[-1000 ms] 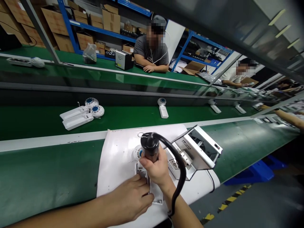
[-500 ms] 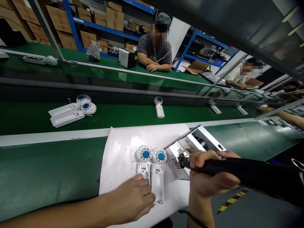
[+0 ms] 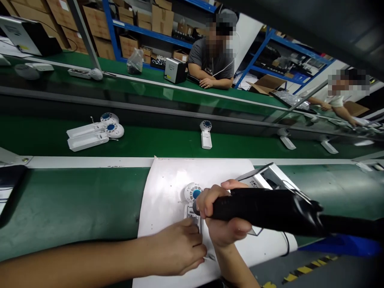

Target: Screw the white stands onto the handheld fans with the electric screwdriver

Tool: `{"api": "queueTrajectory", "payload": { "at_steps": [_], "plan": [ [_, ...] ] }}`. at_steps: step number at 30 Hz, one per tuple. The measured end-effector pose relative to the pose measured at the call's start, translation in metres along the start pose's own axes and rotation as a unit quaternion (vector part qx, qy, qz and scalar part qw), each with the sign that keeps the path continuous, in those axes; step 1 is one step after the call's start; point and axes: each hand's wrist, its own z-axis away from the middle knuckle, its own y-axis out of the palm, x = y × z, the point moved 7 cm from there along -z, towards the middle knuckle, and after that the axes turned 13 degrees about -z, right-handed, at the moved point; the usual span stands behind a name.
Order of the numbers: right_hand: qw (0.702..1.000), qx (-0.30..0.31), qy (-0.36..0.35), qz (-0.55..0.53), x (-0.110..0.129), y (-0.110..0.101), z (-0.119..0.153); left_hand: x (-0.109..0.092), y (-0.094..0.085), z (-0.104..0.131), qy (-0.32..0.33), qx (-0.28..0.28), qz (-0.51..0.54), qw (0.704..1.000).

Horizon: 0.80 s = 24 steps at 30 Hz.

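My right hand (image 3: 220,218) is wrapped round a black electric screwdriver (image 3: 264,210), whose front end is over the near end of a white handheld fan (image 3: 192,193) with a blue hub. The driver's tip is hidden. Closed over the handle of that fan, my left hand (image 3: 183,248) presses it against a white sheet (image 3: 168,180). A second fan beside it is mostly covered by my right hand. Behind the screwdriver stands a silver screw feeder (image 3: 260,179), partly hidden.
On the green belt beyond lie a pair of white fans (image 3: 90,136), a single fan (image 3: 206,140) and more fans to the right. A co-worker (image 3: 211,60) sits across the line, another person (image 3: 337,100) farther right. A dark object (image 3: 10,184) lies at left.
My right hand has brought the screwdriver left from the screw feeder to over the fan. My left hand stays on the fan. The camera view has shifted somewhat.
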Motion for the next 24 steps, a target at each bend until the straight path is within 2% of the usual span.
{"api": "queueTrajectory", "payload": {
  "at_steps": [7, 13, 19, 21, 24],
  "plan": [
    [0.999, -0.011, 0.037, 0.012, -0.022, -0.012, 0.006, 0.0, 0.003, 0.001, 0.002, -0.03, -0.002, 1.0],
    [0.992, -0.005, 0.124, 0.001, -0.048, -0.019, 0.015, 0.001, 0.008, 0.002, -0.003, -0.048, 0.019, 0.999],
    [0.99, 0.0, 0.139, 0.009, -0.058, -0.023, 0.021, 0.0, 0.005, 0.003, 0.002, -0.076, 0.021, 0.997],
    [0.993, 0.01, 0.12, 0.002, -0.049, -0.019, 0.016, 0.0, 0.004, 0.003, -0.001, -0.072, 0.014, 0.997],
    [0.999, -0.013, -0.002, 0.035, -0.003, -0.023, 0.003, 0.001, 0.003, 0.003, -0.001, -0.047, 0.003, 0.999]
  ]
}}
